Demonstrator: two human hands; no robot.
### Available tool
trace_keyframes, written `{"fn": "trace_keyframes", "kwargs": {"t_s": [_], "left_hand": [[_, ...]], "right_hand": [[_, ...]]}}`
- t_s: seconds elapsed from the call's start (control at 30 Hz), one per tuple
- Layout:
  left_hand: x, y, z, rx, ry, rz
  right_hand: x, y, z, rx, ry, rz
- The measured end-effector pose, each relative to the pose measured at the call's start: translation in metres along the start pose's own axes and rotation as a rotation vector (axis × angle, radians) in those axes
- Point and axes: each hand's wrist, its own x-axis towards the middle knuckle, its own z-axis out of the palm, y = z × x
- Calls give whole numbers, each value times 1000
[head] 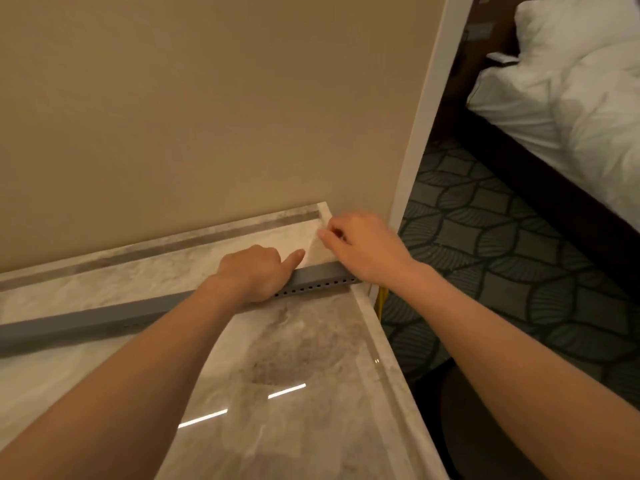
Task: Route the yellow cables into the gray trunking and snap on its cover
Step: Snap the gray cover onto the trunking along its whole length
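A long gray trunking (104, 315) lies across the marble counter (294, 358), from the left edge to the counter's right end, with a row of small holes along its near side. A gray cover sits on its top. My left hand (254, 271) presses down on the trunking near its right end, index finger stretched along the top. My right hand (363, 247) rests on the trunking's right tip, fingers curled. A short piece of yellow cable (382, 299) hangs down just past the counter's right edge, under my right wrist. The rest of the cable is hidden.
A beige wall (207, 116) rises right behind the counter. A white door frame (426, 116) stands at the counter's right end. Green patterned carpet (502, 254) and a bed with white linen (571, 98) lie beyond to the right.
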Motion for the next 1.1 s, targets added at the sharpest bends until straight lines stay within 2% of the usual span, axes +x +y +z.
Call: {"fn": "trace_keyframes", "kwargs": {"t_s": [0.13,0.23,0.37,0.43,0.53,0.63,0.73,0.8,0.9,1.03,1.1], "left_hand": [[-5,-10,10,-18,75,18],[-6,-9,13,1,119,15],[-6,-8,15,44,127,28],[-5,-8,16,64,153,41],[-6,-14,18,97,234,127],[-14,-30,17,-79,298,172],[-28,-64,15,20,306,337],[-38,-89,14,132,262,388],[-50,-122,13,325,260,393],[-62,-160,13,513,259,323],[-65,-179,20,495,373,351]], "right_hand": [[13,-24,27,-134,-215,-3],[12,-30,35,-215,-225,-20],[8,-36,31,-378,-232,-163],[9,-37,29,-403,-247,-172],[11,-37,32,-395,-214,-167],[12,-33,37,-351,-137,-99],[11,-30,44,-352,-40,-65],[7,-27,47,-403,43,-151],[2,-26,55,-378,186,-379],[7,-31,73,-414,191,-635],[15,-32,77,-438,202,-687]]}}
